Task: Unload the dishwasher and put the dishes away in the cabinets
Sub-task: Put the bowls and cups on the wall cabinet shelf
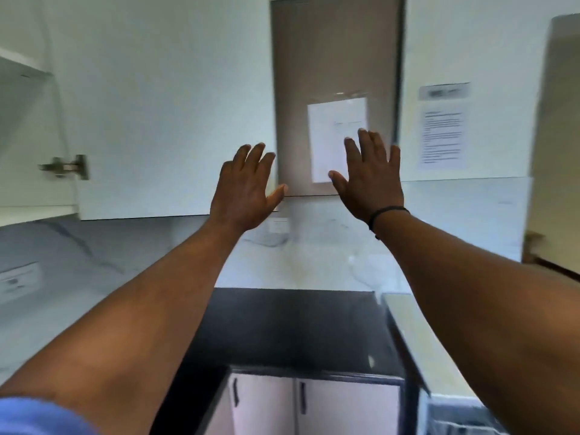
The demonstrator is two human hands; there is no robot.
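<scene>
Blue sleeve [40,416] on left arm, black wristband [387,213] on right

Black countertop [292,328] above white lower cabinets [314,403].

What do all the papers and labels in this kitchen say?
None can be read.
White sheet on the beige upper cabinet door: print too faint.
White printed notice on the right wall: lines blurred.
Grey strip label above that notice: blurred.
White label on the left backsplash: blurred.

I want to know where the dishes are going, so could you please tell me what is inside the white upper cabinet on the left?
The white door swung open covers most of it. Only a hinge and one shelf edge show; no dishes visible.
</scene>
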